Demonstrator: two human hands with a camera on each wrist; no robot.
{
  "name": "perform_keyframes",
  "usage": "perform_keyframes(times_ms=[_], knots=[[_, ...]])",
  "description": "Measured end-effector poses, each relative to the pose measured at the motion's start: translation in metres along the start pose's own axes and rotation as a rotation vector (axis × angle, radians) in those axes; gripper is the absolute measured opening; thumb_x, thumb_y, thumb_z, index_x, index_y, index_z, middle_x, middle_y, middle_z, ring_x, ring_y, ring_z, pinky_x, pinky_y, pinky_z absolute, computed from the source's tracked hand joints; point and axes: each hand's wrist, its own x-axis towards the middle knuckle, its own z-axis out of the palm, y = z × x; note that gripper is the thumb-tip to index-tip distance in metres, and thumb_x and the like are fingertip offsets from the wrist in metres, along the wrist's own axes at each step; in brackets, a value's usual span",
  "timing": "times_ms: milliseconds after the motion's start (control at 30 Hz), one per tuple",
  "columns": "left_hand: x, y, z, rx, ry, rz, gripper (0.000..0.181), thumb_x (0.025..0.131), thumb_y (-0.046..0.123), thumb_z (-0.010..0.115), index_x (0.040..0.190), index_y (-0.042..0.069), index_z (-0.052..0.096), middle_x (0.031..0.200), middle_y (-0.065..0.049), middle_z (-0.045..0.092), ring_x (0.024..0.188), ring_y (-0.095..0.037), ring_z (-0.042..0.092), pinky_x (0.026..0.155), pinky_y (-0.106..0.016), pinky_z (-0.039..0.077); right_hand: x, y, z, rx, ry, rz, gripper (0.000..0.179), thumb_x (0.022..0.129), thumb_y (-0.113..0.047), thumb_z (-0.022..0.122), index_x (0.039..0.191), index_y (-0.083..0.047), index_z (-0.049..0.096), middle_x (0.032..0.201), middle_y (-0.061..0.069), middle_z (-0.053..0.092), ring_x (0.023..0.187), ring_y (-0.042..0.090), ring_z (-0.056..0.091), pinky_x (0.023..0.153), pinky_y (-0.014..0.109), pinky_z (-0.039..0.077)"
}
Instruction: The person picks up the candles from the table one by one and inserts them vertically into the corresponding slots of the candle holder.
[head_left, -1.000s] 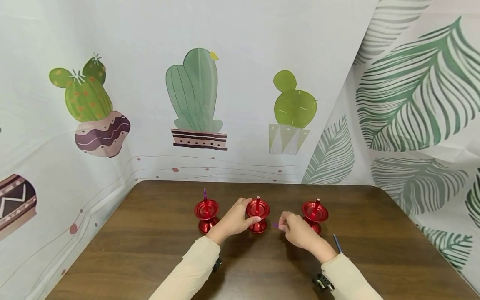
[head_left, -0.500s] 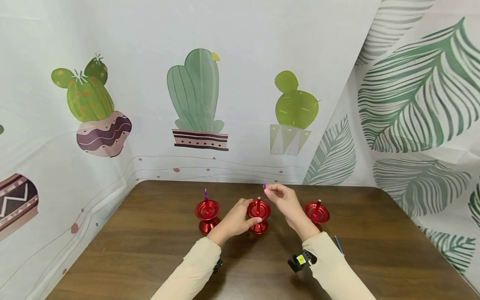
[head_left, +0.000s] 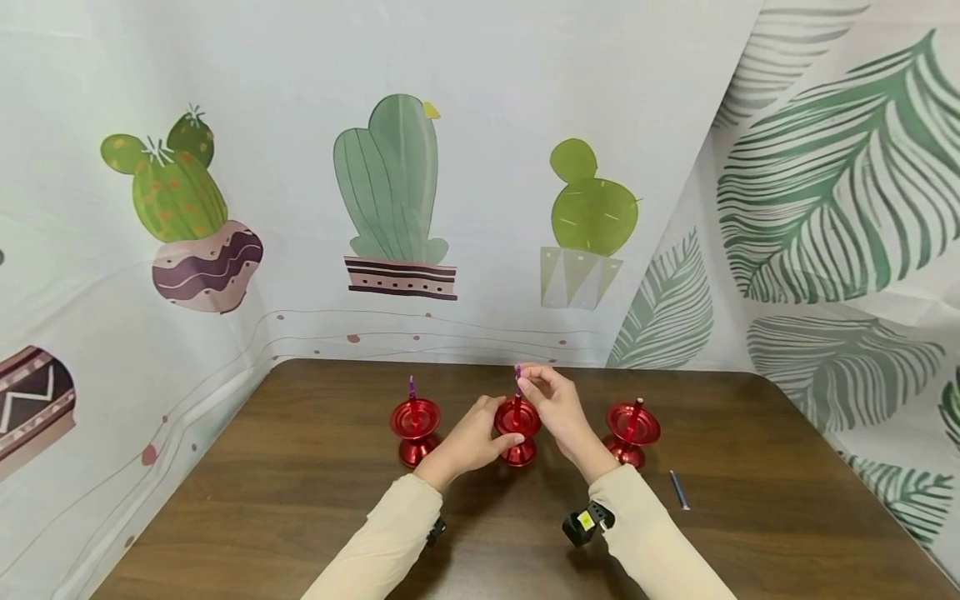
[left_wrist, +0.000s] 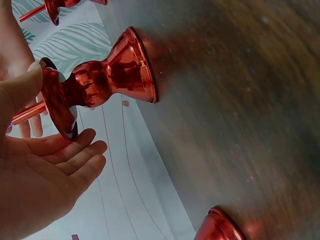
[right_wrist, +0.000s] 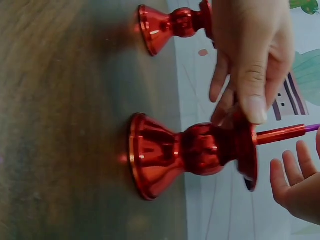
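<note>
My left hand (head_left: 471, 435) holds the dish rim of the middle red candle holder (head_left: 519, 453), thumb on the near side and fingers round the far side. The holder stands upright on the table. Between the thumb and fingertips of my right hand (head_left: 557, 410), a thin purple candle (head_left: 517, 375) is pinched upright above the holder's central tube (right_wrist: 280, 134). In the right wrist view the candle's lower end meets the tube's mouth in line with it. Most of the candle lies outside that view.
To the left stands a matching red holder (head_left: 415, 452) with a purple candle (head_left: 412, 388) upright in its tube. Another red holder (head_left: 627, 452), its tube bare, stands to the right. A short blue stick (head_left: 678, 490) lies on the wooden table (head_left: 300, 500) near the right forearm.
My right hand has lifted the purple candle from low beside the middle holder, turned it upright and brought it left onto the tube. My left hand has stayed on the rim.
</note>
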Motion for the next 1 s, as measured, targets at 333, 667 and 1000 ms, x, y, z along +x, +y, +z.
perform_keyframes(times_ms=[333,667,1000], knots=[[-0.001,0.001,-0.002,0.001,-0.001,0.003,0.066,0.089,0.024,0.071,0.136,-0.01,0.042,0.126,-0.021,0.051,0.116,-0.03,0.053,0.1,-0.042,0.045,-0.001,0.008,0.005,-0.109,-0.012,-0.159,0.008,0.096,-0.001,0.055,0.099,0.005,0.058,0.115,0.019,0.064,0.107,0.03,0.058,0.086,0.017,0.047],[-0.005,0.004,0.0,0.005,0.019,0.037,0.066,0.091,0.025,0.066,0.138,-0.013,0.038,0.131,-0.025,0.048,0.122,-0.036,0.047,0.102,-0.047,0.042,-0.01,0.0,-0.005,-0.403,-0.028,-0.23,0.012,0.096,-0.007,0.057,0.103,0.002,0.06,0.103,0.015,0.065,0.09,0.027,0.063,0.082,0.038,0.054],[-0.015,0.019,0.001,0.03,0.305,0.088,0.047,0.094,0.022,0.063,0.132,-0.003,0.051,0.122,-0.016,0.057,0.113,-0.028,0.055,0.094,-0.044,0.048,-0.031,-0.018,-0.037,-0.556,-0.206,-0.229,0.032,0.097,-0.016,0.059,0.125,0.0,0.059,0.12,0.014,0.063,0.112,0.031,0.06,0.093,0.047,0.049]])
